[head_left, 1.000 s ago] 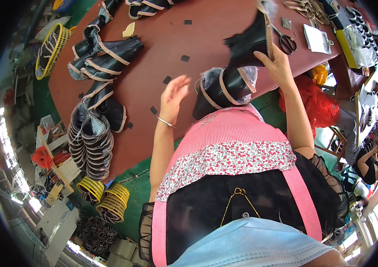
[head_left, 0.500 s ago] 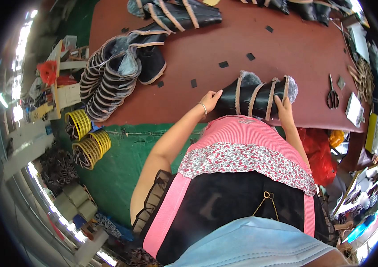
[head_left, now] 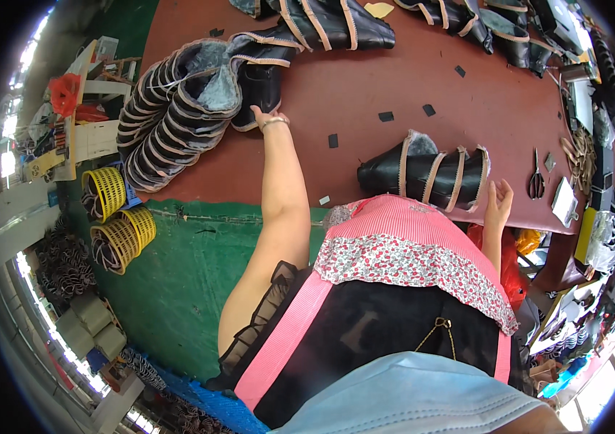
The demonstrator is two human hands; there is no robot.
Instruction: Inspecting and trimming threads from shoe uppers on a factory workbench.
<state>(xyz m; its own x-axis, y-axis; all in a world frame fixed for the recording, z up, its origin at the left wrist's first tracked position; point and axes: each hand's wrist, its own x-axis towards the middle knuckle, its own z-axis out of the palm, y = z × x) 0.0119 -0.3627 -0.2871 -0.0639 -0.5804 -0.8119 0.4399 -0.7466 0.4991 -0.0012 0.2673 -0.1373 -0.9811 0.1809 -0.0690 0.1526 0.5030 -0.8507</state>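
Note:
My left hand (head_left: 270, 118) is stretched far out to the edge of a black boot upper (head_left: 259, 85), pinching it, with some fingers hidden. This upper lies against a long nested row of fur-lined black boot uppers (head_left: 184, 119) with tan edge strips. Close in front of my apron, another black boot upper (head_left: 417, 173) lies on its side, grey fur showing at its opening and tan strips across it. Just right of that opening, my right hand (head_left: 497, 202) is open and holds nothing, its fingers apart.
More boot uppers (head_left: 329, 25) lie along the far side of the red-brown table (head_left: 351, 87). Scissors (head_left: 536, 177) and a white clipboard (head_left: 565, 201) are at the right. Small dark patches dot the table. Yellow baskets (head_left: 128, 235) stand at the lower left.
My left hand has let go of the near boot upper and swung left to the one by the row. My right hand has come off the near upper, which now lies on the table.

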